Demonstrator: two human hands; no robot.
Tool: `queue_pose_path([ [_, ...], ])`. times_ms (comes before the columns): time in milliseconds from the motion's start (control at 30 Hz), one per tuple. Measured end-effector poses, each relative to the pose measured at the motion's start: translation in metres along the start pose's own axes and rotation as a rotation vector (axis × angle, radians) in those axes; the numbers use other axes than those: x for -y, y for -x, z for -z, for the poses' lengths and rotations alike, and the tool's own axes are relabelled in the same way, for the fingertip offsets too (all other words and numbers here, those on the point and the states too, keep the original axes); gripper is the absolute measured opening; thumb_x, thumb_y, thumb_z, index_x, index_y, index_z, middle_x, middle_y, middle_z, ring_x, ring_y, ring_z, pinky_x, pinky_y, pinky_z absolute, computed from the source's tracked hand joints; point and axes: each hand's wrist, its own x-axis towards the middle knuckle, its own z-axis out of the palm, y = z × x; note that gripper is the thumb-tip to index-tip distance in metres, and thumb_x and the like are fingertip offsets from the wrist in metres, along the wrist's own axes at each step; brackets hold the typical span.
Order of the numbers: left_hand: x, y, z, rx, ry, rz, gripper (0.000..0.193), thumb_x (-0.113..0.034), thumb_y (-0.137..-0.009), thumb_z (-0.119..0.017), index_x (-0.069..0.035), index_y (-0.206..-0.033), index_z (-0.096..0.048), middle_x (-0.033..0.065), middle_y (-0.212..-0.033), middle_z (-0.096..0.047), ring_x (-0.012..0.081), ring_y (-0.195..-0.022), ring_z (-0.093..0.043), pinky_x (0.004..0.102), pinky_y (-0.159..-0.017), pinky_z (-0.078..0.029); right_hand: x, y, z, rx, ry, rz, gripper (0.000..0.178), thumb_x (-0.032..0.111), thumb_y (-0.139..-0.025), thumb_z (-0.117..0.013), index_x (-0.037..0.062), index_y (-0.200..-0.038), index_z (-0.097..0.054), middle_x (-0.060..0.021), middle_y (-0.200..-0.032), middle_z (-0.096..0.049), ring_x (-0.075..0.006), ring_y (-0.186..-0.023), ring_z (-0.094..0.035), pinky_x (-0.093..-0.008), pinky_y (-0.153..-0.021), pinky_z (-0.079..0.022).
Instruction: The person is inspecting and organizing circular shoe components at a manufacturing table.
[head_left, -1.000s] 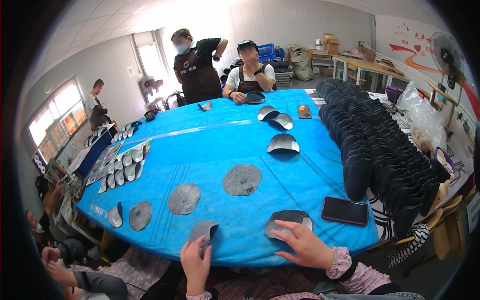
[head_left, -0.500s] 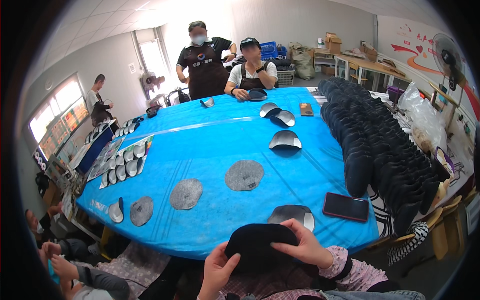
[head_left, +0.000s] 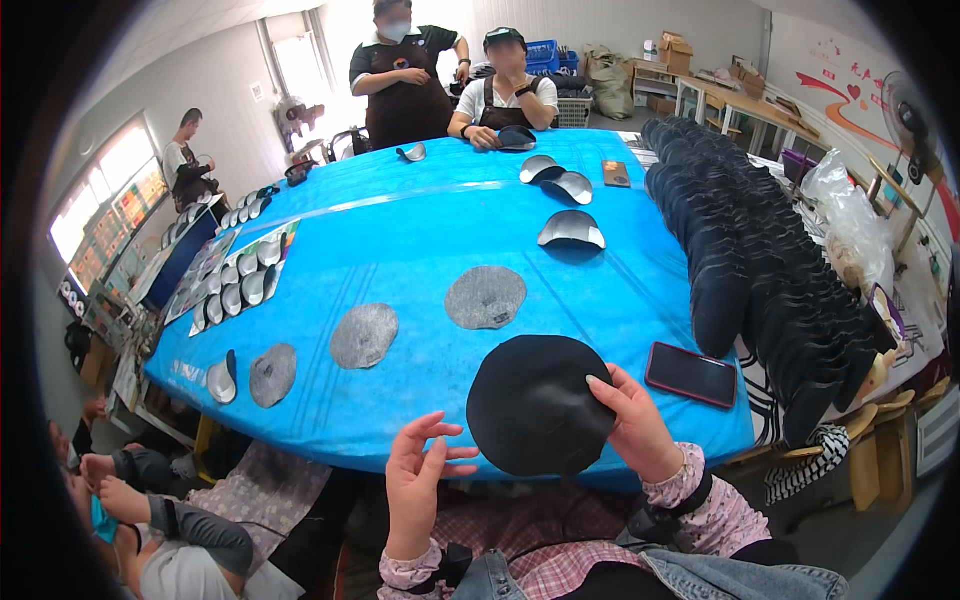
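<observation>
A round black fabric pad (head_left: 535,405) is gripped at its right edge by my right hand (head_left: 640,430), the thumb lying on its face. It is held up over the table's near edge, broad side facing me, looking fairly flat with slight creases. To its left, my left hand (head_left: 420,465) is off the pad, fingers spread and holding nothing. Beyond the pad lie three round grey felt pieces: the largest felt piece (head_left: 485,298), a middle felt piece (head_left: 364,336) and a left felt piece (head_left: 272,376). The pad hides part of the blue table cover (head_left: 410,250).
A dark phone (head_left: 690,376) lies right of the pad. Long rows of stacked black pads (head_left: 745,270) fill the table's right side. Curved silver-and-black pieces (head_left: 571,231) stand farther back. A seated person (head_left: 508,95) and a standing person (head_left: 405,80) are across the table.
The black pad went from bent between both hands to opened out and raised in my right hand. My left hand let go and moved left. The view shifted lower.
</observation>
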Motion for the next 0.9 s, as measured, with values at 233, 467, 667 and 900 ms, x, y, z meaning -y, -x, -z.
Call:
queue_pose_path([
  [233,0.019,0.009,0.006,0.084,-0.164,-0.055,0.045,-0.013,-0.091,-0.057,-0.001,-0.132,-0.041,0.0148,-0.124,-0.051,0.0248,-0.112,-0.054,0.0384,-0.097,-0.043,0.004,0.023,-0.006,0.178,0.124,-0.087,0.019,0.012,-0.091,-0.060,0.0055,-0.109,-0.057,0.0007,-0.100,-0.062,-0.0065,-0.090,-0.059,-0.0205,-0.078,-0.047],
  [467,-0.001,0.019,-0.015,0.346,-0.601,-0.296,0.068,-0.010,-0.074,-0.077,-0.004,-0.133,-0.044,0.0088,-0.107,-0.061,0.0211,-0.108,-0.055,0.0338,-0.097,-0.039,0.003,0.028,-0.017,0.660,0.936,0.078,0.023,0.018,-0.085,-0.067,0.0045,-0.104,-0.064,-0.0038,-0.091,-0.060,-0.0114,-0.076,-0.054,-0.0248,-0.064,-0.045],
  [667,0.008,0.022,-0.008,-0.030,0.006,-0.274,0.024,0.007,-0.079,-0.067,-0.002,-0.099,-0.057,0.0074,-0.095,-0.056,0.0148,-0.085,-0.055,0.0240,-0.074,-0.044,-0.009,0.021,-0.015,0.475,0.942,0.463,0.044,0.015,-0.083,-0.070,0.0032,-0.122,-0.051,-0.0068,-0.107,-0.059,-0.0147,-0.090,-0.058,-0.0283,-0.087,-0.045],
  [900,-0.005,0.030,-0.009,0.235,0.284,-0.138,0.018,-0.010,-0.088,-0.061,-0.001,-0.102,-0.054,0.0114,-0.110,-0.053,0.0181,-0.100,-0.052,0.0299,-0.089,-0.041,-0.019,0.023,-0.004,0.238,0.169,-0.037,0.035,0.006,-0.085,-0.067,0.0030,-0.116,-0.051,-0.0029,-0.108,-0.061,-0.0091,-0.100,-0.057,-0.0250,-0.088,-0.046],
])
